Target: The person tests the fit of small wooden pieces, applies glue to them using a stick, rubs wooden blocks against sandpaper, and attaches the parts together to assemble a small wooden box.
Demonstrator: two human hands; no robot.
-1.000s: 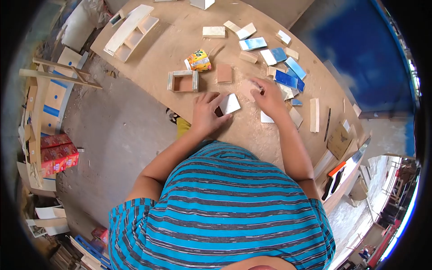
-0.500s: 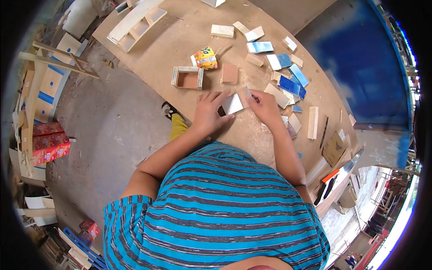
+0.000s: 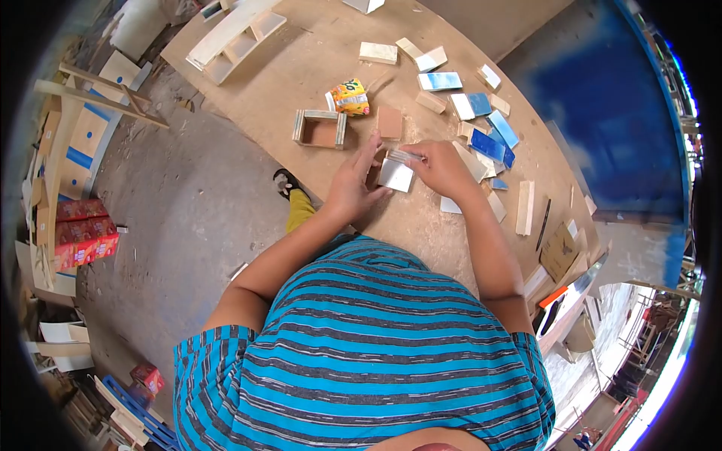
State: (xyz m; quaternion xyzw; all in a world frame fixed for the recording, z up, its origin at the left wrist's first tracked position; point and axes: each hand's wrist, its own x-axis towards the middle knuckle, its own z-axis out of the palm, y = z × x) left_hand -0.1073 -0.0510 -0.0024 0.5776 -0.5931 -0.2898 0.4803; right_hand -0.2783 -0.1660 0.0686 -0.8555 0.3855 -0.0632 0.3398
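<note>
My left hand point(image 3: 355, 182) rests on the wooden table, its thumb and fingers bracketing the left side of a small box-like piece with a white face point(image 3: 396, 176). Its brown side shows between the thumb and the fingers. Over the far edge of that white face, my right hand point(image 3: 442, 170) pinches a thin greyish wood strip point(image 3: 407, 155). Whether the strip touches the white piece I cannot tell. Just beyond my left hand lie a flat brown block point(image 3: 389, 122) and an open wooden box frame point(image 3: 320, 129).
A yellow packet point(image 3: 350, 98) lies behind the box frame. Several white, blue and bare wood blocks point(image 3: 487, 144) spread to the right. A long compartmented wooden piece point(image 3: 237, 45) lies far left. A handsaw point(image 3: 553, 299) and a dark pencil-like stick point(image 3: 543, 225) lie at right.
My right hand has moved left with the strip, from beside the white-faced piece to over its far edge. My left hand's fingers have lifted and straightened somewhat. The white face has turned slightly.
</note>
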